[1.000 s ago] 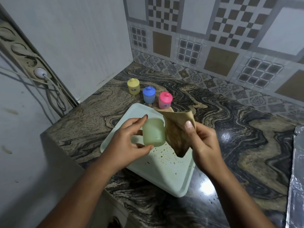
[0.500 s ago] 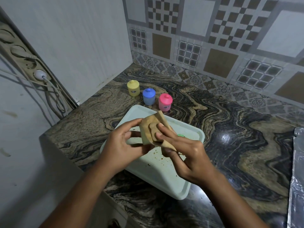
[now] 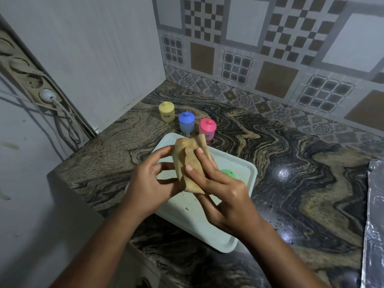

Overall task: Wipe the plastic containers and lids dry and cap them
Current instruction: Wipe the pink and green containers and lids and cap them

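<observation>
**A:** Starting at the left, what is the person holding?

**B:** The left hand (image 3: 149,183) is curled round the left side of a bundle, thumb on top and fingers below. The bundle is a brown cloth (image 3: 187,161) wrapped over a small container. The container is fully hidden, so it is unclear whether that hand touches plastic or cloth.

**A:** And the right hand?

**B:** The right hand (image 3: 226,198) is closed on the cloth from the near right. Its fingers (image 3: 200,152) lie across the front and the cloth's tail runs down into the palm. The bundle sits between the two hands, raised above the pale tray (image 3: 182,215).

**A:** How should the container handle?

**B:** Probably light and stiff, and slippery if wet. It seems best held round the body with one hand while the other works the soft cloth over it. Squeezing hard looks unnecessary, and a loose hold could let it slide out of the wrap.

**A:** What about its cap?

**B:** A green lid (image 3: 228,174) lies on the tray just right of the hands, half hidden behind the right hand. It likely needs wiping too.

**A:** And the others?

**B:** A yellow pot (image 3: 166,111), a blue pot (image 3: 186,122) and a pink pot (image 3: 207,128) stand capped on the counter (image 3: 301,183), beyond the tray's far edge.
</observation>
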